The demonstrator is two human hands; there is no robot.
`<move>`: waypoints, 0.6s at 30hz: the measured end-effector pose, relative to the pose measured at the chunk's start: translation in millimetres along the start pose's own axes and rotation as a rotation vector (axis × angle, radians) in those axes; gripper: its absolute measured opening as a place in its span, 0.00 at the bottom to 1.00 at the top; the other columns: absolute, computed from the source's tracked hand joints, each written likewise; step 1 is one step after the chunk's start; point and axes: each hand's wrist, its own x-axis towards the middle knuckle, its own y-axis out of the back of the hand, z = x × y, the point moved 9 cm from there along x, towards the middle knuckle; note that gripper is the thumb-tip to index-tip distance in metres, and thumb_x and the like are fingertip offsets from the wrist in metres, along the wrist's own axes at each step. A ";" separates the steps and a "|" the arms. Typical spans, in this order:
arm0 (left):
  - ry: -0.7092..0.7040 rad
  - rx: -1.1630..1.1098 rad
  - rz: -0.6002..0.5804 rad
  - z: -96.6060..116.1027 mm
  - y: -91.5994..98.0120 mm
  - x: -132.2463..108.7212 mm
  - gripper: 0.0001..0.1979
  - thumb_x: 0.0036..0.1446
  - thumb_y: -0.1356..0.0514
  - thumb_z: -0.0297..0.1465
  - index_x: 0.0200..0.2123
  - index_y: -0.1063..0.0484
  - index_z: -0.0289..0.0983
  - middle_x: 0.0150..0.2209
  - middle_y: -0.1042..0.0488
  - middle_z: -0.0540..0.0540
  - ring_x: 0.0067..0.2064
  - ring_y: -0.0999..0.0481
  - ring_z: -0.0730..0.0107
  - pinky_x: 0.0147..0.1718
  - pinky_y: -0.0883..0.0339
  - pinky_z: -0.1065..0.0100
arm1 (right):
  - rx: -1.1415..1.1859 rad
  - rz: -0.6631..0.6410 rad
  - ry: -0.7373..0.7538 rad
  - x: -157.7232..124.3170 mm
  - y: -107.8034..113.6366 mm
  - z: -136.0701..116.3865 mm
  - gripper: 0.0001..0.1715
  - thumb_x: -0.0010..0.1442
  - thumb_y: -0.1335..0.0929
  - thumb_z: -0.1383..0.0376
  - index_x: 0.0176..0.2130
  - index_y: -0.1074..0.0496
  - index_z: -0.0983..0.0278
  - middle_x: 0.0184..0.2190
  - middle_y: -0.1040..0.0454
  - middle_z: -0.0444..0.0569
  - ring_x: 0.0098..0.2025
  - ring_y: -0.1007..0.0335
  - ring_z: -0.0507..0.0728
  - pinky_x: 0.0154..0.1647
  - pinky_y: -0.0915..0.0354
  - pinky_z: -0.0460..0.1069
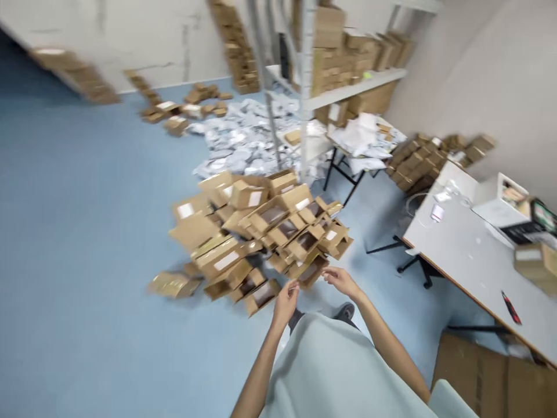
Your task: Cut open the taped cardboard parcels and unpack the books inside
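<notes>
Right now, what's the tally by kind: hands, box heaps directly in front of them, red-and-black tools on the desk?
Hands (left hand, right hand): 2
Heap of brown boxes: 1 (single boxes too blurred to count)
Red-and-black tool on the white desk: 1
Total: 4

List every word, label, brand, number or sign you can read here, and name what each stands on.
No text is readable.
White rectangular paper labels on the piled brown cardboard boxes: too blurred.
Small pale rectangular item with purple marks on the white-topped table: too small and blurred.
Red-and-black slim tool on that table: no lettering discernible.
</notes>
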 end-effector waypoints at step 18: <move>-0.254 0.335 -0.937 152.7 -561.7 -106.4 0.44 0.52 0.33 0.68 0.56 0.19 0.38 0.58 0.14 0.29 0.57 0.11 0.39 0.64 0.20 0.41 | 0.322 0.823 -0.002 -259.8 430.0 157.3 0.37 0.68 0.26 0.38 0.61 0.15 0.60 0.59 0.13 0.59 0.61 0.14 0.72 0.66 0.22 0.66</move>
